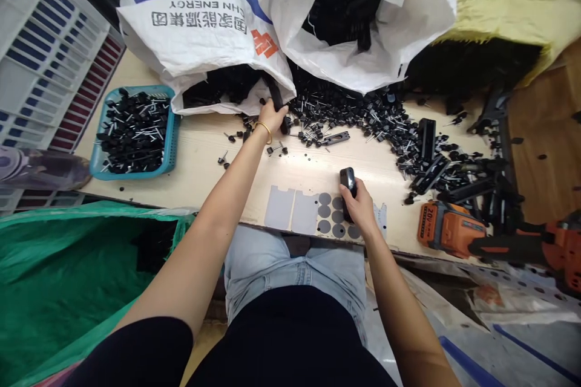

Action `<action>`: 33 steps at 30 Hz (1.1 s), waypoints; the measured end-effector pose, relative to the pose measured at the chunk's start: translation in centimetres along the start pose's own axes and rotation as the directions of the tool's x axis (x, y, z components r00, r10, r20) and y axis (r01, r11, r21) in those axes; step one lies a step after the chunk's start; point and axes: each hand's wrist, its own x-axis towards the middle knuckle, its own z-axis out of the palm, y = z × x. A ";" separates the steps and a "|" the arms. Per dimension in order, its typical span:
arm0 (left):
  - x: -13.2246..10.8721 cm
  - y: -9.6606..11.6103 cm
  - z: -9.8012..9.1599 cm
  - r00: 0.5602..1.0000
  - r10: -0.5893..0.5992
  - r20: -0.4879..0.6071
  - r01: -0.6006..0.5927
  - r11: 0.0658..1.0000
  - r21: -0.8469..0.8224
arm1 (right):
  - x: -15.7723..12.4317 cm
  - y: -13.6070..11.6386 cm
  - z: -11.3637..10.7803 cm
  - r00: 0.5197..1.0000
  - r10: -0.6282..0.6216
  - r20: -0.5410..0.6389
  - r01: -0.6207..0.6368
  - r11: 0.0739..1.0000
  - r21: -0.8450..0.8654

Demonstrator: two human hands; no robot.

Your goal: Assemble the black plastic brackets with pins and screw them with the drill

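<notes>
My left hand (272,116) reaches to the mouth of a white woven sack (213,42). Its fingers are closed on a long black plastic piece (276,97), whose far end lies against the sack's opening. Near the table's front edge, my right hand (362,204) grips a glossy black oblong plastic part (348,178), held above grey round stickers (324,210). Beside these lie two grey rectangular sheets (278,208). Black knobs with metal screws (313,106) are heaped beyond both hands, and a flat black slotted piece (336,138) lies between the heap and my right hand.
A blue basket (171,133) full of black screw knobs stands at the left. A second white sack (422,30) and a yellow sack (499,0) line the back. An orange power tool (454,231) lies at the right edge. A green sack (68,272) hangs open below left.
</notes>
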 end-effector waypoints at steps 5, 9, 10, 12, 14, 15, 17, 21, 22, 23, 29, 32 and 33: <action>-2.4 0.8 -5.5 0.995 0.086 -0.049 -0.059 0.918 0.393 | 0.4 0.7 -0.1 0.983 -0.182 0.001 0.175 0.945 -0.276; -6.2 0.6 -9.5 0.996 -0.061 -0.069 0.091 0.770 0.631 | 0.4 0.4 0.3 0.980 -0.196 0.033 0.197 0.945 -0.262; -7.1 0.5 -9.8 0.991 -0.121 -0.049 0.122 0.721 0.682 | 0.4 0.2 0.3 0.982 -0.186 0.038 0.190 0.947 -0.258; -8.3 0.5 -9.8 0.979 -0.204 -0.021 0.148 0.629 0.763 | 0.1 -0.3 0.3 0.984 -0.169 0.048 0.176 0.949 -0.262; -9.3 1.0 -9.7 0.974 -0.224 -0.026 0.152 0.569 0.808 | -0.5 -0.9 0.2 0.985 -0.159 0.063 0.170 0.941 -0.292; -9.8 1.4 -9.7 0.975 -0.218 -0.038 0.155 0.549 0.821 | -0.8 -1.1 0.1 0.986 -0.151 0.076 0.167 0.934 -0.315; -11.5 2.3 -9.8 0.983 -0.174 -0.056 0.142 0.535 0.833 | -1.6 -1.4 -0.2 0.987 -0.124 0.102 0.153 0.919 -0.364; -17.0 3.4 -8.8 0.991 -0.070 0.114 -0.045 0.628 0.777 | -2.6 -1.2 -0.4 0.985 -0.147 0.089 0.172 0.882 -0.439; -18.4 3.4 -8.1 0.972 -0.070 0.224 -0.124 0.657 0.744 | -2.8 -1.1 -0.4 0.980 -0.180 0.081 0.197 0.867 -0.457; -19.7 3.5 -7.4 0.938 -0.085 0.336 -0.195 0.672 0.714 | -2.8 -0.9 -0.3 0.974 -0.210 0.081 0.223 0.852 -0.474; -21.9 6.6 -6.5 0.807 -0.125 0.578 -0.431 0.545 0.719 | -3.2 0.0 -0.2 0.977 -0.154 0.144 0.207 0.839 -0.503; -21.3 9.0 -6.7 0.732 -0.170 0.659 -0.546 0.432 0.718 | -3.4 -0.1 0.1 0.982 -0.152 0.115 0.184 0.910 -0.370; -21.1 9.3 -6.2 0.706 -0.184 0.684 -0.574 0.417 0.705 | -3.3 -0.2 0.3 0.983 -0.161 0.082 0.178 0.946 -0.270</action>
